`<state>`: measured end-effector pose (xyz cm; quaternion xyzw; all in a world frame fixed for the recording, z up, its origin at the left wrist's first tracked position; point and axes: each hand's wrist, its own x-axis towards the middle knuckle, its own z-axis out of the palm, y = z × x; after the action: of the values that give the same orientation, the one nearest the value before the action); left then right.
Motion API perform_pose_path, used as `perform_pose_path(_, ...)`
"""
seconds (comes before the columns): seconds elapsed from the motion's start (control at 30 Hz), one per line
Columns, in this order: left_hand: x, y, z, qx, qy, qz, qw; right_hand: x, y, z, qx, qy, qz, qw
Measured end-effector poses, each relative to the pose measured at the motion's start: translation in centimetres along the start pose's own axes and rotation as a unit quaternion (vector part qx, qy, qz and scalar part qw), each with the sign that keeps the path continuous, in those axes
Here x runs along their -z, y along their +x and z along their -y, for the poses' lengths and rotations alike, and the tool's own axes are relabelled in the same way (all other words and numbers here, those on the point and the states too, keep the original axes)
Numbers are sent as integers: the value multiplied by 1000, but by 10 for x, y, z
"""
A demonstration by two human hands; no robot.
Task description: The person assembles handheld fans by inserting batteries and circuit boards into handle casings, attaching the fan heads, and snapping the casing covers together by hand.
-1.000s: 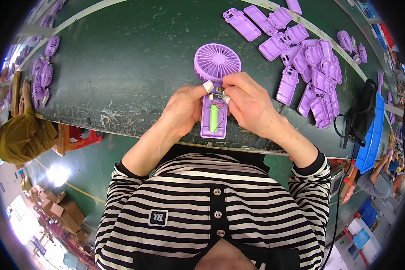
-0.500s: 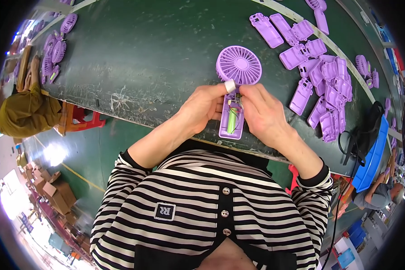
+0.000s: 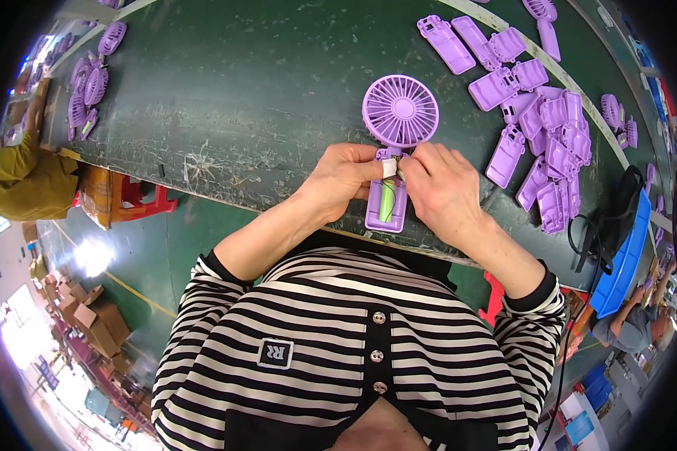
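A purple handheld fan (image 3: 401, 110) lies face up near the table's front edge, its round grille pointing away from me. Its handle is an open shell (image 3: 399, 219) with a green cylindrical battery (image 3: 387, 201) and thin dark wire inside. My left hand (image 3: 337, 180) grips the handle's left side; the thumb, with a white wrap (image 3: 389, 167) at its tip, presses into the upper part of the shell. Closed fingers of my right hand (image 3: 445, 186) pinch at the upper right of the handle. Between them, the parts under the fingertips are hidden.
Several purple handle covers (image 3: 506, 154) lie in a loose pile on the right of the green table (image 3: 256, 98). More fans (image 3: 94, 86) sit far left near a co-worker's sleeve (image 3: 22, 184). A blue tray (image 3: 623, 255) with a black strap stands at the right edge.
My left thumb has slid down from the fan's neck into the handle, covering the small circuit board seen before. My right fingertips stay close to the same spot. The co-worker at left has shifted.
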<state>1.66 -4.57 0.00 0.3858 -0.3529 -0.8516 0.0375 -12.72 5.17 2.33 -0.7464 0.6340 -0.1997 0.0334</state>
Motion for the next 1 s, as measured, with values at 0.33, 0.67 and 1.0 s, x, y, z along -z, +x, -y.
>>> perform_pose_path(0.33, 0, 1, 0, 31, -17, 19, 999, -5, -2, -3, -26, 27, 13, 999)
perform_pose_path(0.67, -4, 5, 3, 23, 6, -22, 999, -10, -3, -4, -19, 17, -3, 1000)
perform_pose_path(1.0, -1, 6, 3, 18, 37, -2, 999, -14, -9, -10, -15, 66, -13, 998)
